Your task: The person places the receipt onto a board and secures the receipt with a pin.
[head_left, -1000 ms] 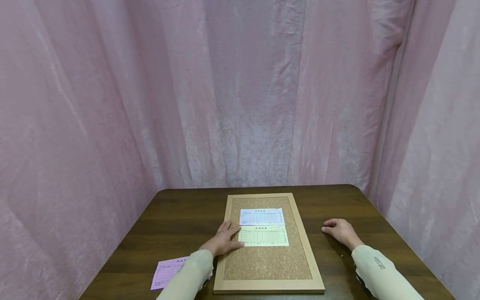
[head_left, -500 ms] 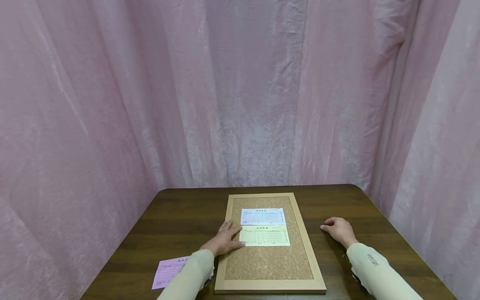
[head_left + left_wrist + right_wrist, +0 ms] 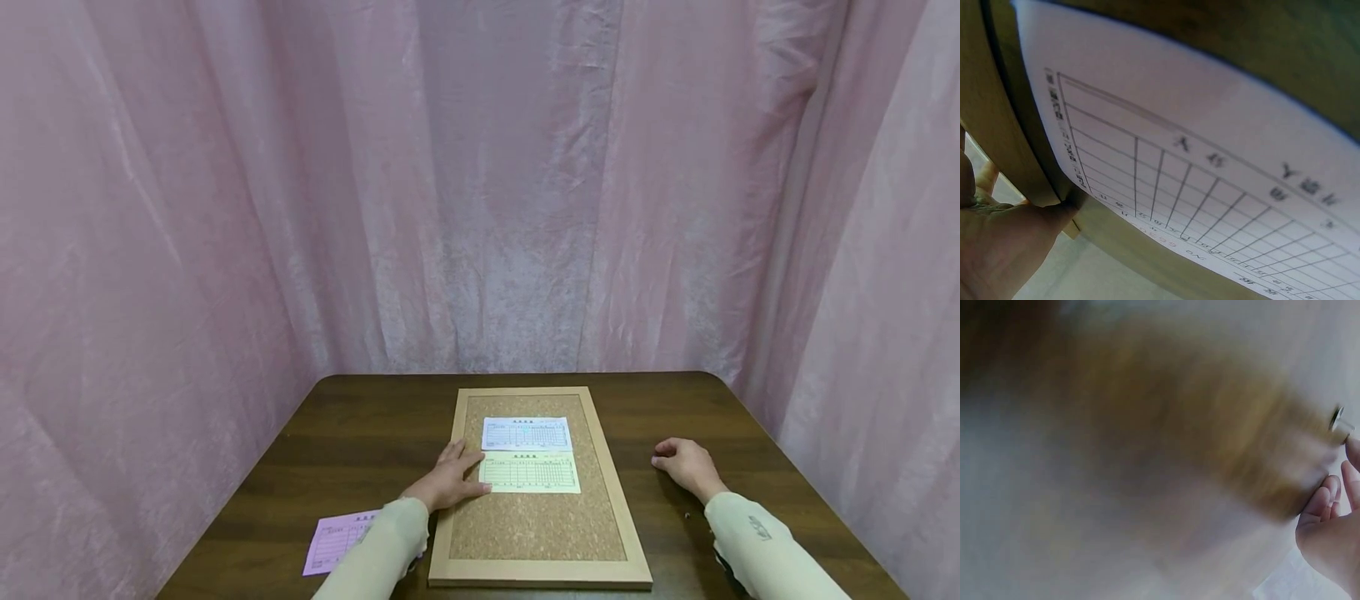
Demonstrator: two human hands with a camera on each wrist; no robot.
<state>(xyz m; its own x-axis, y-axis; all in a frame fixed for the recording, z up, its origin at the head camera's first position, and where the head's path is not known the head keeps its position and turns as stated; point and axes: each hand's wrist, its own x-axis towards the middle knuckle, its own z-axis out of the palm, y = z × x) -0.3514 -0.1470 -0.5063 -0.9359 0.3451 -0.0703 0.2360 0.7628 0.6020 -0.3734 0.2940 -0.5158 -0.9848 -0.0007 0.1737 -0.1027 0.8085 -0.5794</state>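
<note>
The left hand (image 3: 447, 482), fingers flat, is pressing the green form (image 3: 529, 472), lying crosswise on the corkboard (image 3: 537, 533); the right hand (image 3: 686, 465) is pinching a small pin (image 3: 1339, 420).

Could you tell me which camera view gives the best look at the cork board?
The head view: the cork board shows whole, frame and all, with the white slip and green slip on it. The left wrist view shows only a strip of its wooden frame. The right wrist view is too blurred to tell.
</note>
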